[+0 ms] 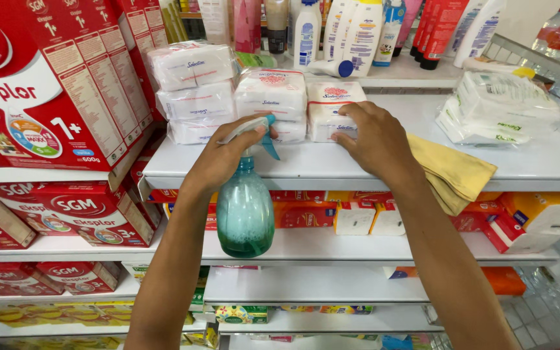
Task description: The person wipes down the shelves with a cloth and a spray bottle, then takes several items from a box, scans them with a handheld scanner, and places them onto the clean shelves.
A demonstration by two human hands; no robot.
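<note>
My left hand [228, 154] grips the trigger head of a teal spray bottle [245, 210] that hangs down in front of the white shelf edge [293, 176]. My right hand [374, 139] rests on a small white pack [329, 110] on the shelf top, fingers curled over its front. A yellow cloth [452, 172] lies under my right wrist, draping over the shelf edge. More white packs [196, 91] are stacked left of it, two or three high.
Large red cartons [46, 84] fill the left shelves. Bottles and tubes [358, 32] stand at the back. A pile of clear-wrapped white packs [500, 107] sits right. Orange and white boxes [533, 217] line the shelf below.
</note>
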